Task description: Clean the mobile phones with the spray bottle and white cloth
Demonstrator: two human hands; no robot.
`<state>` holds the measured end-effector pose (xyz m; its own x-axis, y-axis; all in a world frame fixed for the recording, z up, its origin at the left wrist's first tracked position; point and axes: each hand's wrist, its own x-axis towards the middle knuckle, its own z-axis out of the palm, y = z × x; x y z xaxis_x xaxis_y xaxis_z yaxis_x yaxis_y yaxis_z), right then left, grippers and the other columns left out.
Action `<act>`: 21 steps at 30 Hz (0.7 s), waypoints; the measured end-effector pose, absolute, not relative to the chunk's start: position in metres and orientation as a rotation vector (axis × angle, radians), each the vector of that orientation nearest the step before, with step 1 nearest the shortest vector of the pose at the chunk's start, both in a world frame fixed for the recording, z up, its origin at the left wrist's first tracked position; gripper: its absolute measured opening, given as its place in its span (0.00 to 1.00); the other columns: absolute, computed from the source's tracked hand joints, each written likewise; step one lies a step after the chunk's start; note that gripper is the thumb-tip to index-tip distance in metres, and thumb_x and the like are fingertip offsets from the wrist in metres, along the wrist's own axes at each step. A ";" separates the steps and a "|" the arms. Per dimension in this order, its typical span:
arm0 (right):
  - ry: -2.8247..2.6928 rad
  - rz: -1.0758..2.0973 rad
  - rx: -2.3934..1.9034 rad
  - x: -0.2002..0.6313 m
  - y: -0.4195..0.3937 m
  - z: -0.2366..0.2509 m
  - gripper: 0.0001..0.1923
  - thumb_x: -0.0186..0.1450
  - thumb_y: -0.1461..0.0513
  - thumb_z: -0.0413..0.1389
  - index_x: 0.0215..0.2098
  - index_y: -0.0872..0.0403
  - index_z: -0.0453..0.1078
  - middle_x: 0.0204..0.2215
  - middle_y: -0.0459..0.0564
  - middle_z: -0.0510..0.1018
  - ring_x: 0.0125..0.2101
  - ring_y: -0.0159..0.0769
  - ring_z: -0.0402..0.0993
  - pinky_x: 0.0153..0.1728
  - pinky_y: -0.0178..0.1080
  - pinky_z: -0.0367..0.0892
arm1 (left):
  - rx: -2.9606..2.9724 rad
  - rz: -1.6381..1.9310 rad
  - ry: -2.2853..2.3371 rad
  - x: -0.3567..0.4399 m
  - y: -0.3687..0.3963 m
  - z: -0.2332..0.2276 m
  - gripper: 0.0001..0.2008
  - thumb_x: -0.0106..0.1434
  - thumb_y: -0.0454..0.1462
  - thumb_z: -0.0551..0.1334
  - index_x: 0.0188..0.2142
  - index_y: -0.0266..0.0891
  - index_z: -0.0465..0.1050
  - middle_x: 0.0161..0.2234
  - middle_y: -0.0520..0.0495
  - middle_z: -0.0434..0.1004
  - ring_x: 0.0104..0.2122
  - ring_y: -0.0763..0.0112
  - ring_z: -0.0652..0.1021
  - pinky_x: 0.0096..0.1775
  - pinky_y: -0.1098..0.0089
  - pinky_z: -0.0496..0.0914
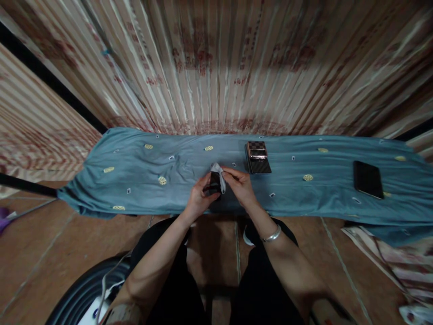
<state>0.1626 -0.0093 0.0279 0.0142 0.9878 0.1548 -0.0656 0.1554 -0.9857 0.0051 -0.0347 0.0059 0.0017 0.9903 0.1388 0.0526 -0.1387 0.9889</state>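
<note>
Over the near edge of the blue-cloth tabletop (135, 171), my left hand (198, 198) grips a small black device (215, 184) upright, long axis pointing away from me, while my right hand (241, 185) pinches a white cloth (219, 174) against its top.

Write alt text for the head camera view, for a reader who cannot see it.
Both hands hold a small black object over a blue cloth; the left hand grips it while the right hand presses a white wipe on it. A checkered box and a black phone lie farther right.
</note>
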 end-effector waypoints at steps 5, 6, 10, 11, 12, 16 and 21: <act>-1.161 1.256 -1.090 0.170 -0.007 0.027 0.15 0.53 0.51 0.65 0.35 0.50 0.83 0.32 0.46 0.85 0.33 0.37 0.79 0.36 0.37 0.73 | 1.425 1.253 1.201 0.007 -0.044 0.018 0.31 0.42 0.29 0.74 0.49 0.43 0.79 0.44 0.45 0.77 0.47 0.60 0.78 0.56 0.56 0.71; -1.155 1.272 -1.092 0.171 -0.006 0.027 0.15 0.53 0.51 0.65 0.35 0.50 0.82 0.31 0.45 0.84 0.32 0.36 0.79 0.35 0.37 0.72 | 1.436 1.237 1.197 0.008 -0.046 0.020 0.32 0.42 0.29 0.74 0.50 0.43 0.79 0.44 0.44 0.78 0.48 0.59 0.78 0.57 0.56 0.70; -1.080 1.329 -1.099 0.172 -0.001 0.025 0.18 0.51 0.49 0.67 0.31 0.53 0.81 0.28 0.48 0.83 0.29 0.35 0.77 0.33 0.38 0.70 | 1.498 1.190 1.173 0.013 -0.053 0.025 0.33 0.41 0.28 0.74 0.50 0.43 0.79 0.46 0.43 0.78 0.49 0.56 0.77 0.58 0.54 0.69; -1.051 1.349 -1.099 0.171 0.000 0.024 0.19 0.51 0.48 0.67 0.30 0.55 0.81 0.28 0.49 0.82 0.29 0.36 0.76 0.32 0.39 0.70 | 1.506 1.187 1.177 0.014 -0.054 0.026 0.33 0.41 0.28 0.74 0.50 0.43 0.79 0.46 0.43 0.78 0.49 0.56 0.77 0.58 0.53 0.69; -1.023 1.369 -1.099 0.170 0.000 0.022 0.20 0.51 0.47 0.66 0.29 0.56 0.80 0.27 0.50 0.82 0.28 0.37 0.76 0.32 0.40 0.70 | 1.504 1.187 1.181 0.015 -0.055 0.027 0.33 0.42 0.28 0.74 0.50 0.43 0.79 0.47 0.43 0.78 0.49 0.56 0.77 0.58 0.54 0.69; -0.976 1.432 -1.105 0.162 0.000 0.014 0.22 0.53 0.44 0.64 0.24 0.55 0.78 0.24 0.51 0.81 0.27 0.39 0.75 0.31 0.41 0.70 | 1.336 1.209 1.163 0.020 -0.056 0.033 0.33 0.41 0.29 0.75 0.49 0.42 0.76 0.46 0.43 0.78 0.48 0.59 0.78 0.54 0.57 0.73; -1.140 1.348 -1.107 0.150 -0.005 0.008 0.23 0.56 0.42 0.59 0.29 0.53 0.78 0.27 0.48 0.81 0.31 0.38 0.76 0.35 0.39 0.71 | 0.968 1.297 1.068 0.020 -0.052 0.036 0.34 0.37 0.31 0.77 0.46 0.42 0.73 0.37 0.50 0.79 0.43 0.65 0.79 0.48 0.63 0.74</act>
